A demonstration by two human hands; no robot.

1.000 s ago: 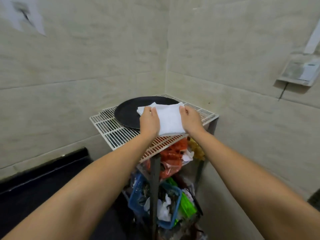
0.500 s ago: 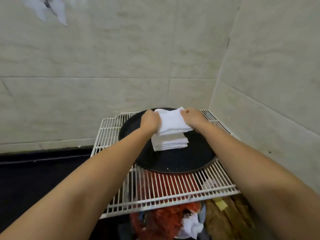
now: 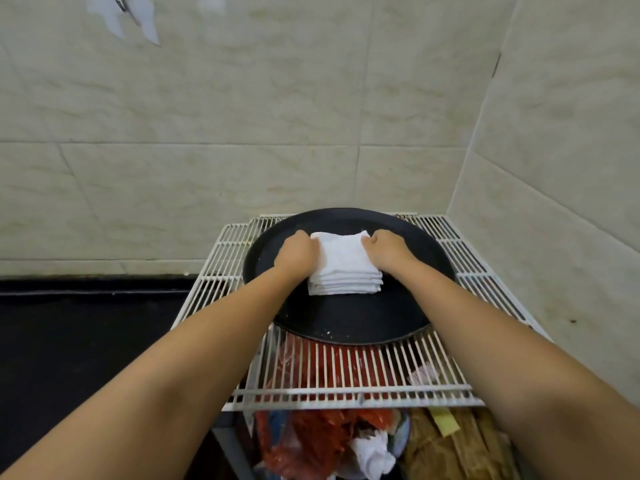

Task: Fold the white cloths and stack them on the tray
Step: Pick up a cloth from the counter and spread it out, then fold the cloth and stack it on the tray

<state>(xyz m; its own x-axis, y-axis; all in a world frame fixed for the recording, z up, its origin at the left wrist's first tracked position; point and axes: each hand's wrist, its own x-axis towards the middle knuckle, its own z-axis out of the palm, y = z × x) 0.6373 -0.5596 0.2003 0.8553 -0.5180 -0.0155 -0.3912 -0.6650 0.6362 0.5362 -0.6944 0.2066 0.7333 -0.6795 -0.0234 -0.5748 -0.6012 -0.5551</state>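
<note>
Lowered since a moment ago, the top cloth (image 3: 341, 252) now lies flat on the stack (image 3: 344, 284) in the middle of the tray (image 3: 346, 327). Left hand (image 3: 297, 252) and right hand (image 3: 388, 249) press its sides, fingers curled on it. Judged: this cloth is placed; release comes next.

The white cloths (image 3: 343, 268) are looking soft and a bit bumpy, like towel cloth. The round tray (image 3: 349, 322) is looking dark, smooth and matt. The rack (image 3: 349, 379) is showing thin white-coated metal wires. The wall tiles (image 3: 242, 105) are shining a little, smooth like stone.
</note>
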